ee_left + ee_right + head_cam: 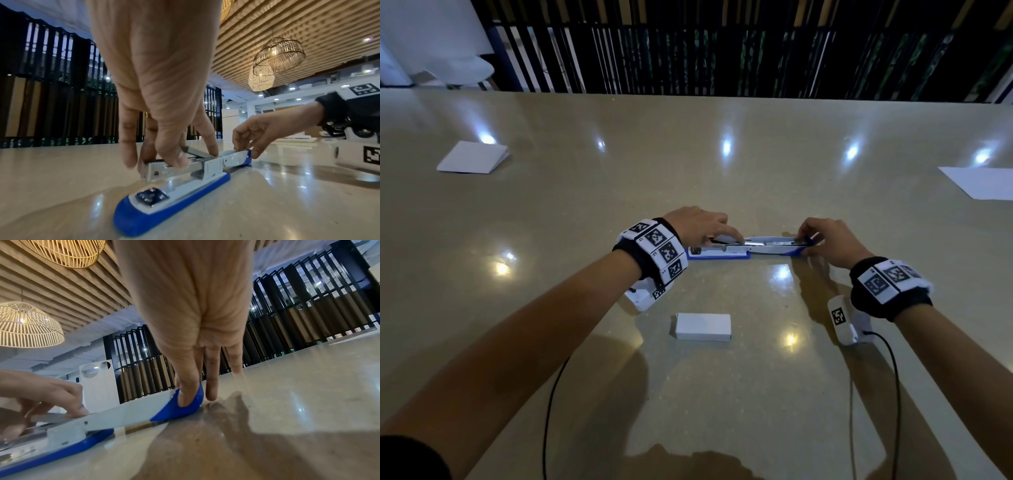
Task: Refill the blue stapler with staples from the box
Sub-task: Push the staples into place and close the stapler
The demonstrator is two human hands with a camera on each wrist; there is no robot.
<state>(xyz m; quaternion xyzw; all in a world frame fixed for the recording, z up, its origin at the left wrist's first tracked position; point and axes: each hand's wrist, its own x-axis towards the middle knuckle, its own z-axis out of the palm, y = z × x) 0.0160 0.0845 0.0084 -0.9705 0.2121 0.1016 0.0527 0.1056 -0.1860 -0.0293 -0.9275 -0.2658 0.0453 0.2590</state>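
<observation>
left hand (162, 142) is pinching the metal magazine (174, 167), right hand (825, 241) is pinning the stapler (739, 248)'s opened lid — box (703, 326) sitting closed; fetching staples probably comes next.

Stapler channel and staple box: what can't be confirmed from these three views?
- Whether staples sit in the stapler channel: the left hand fingers cover it in the left wrist view; too small in the head view.
- The box: closed, plain, contents unseen; head view only.
- The right hand grip on the lid's far side: hidden by its own palm in the right wrist view.
</observation>
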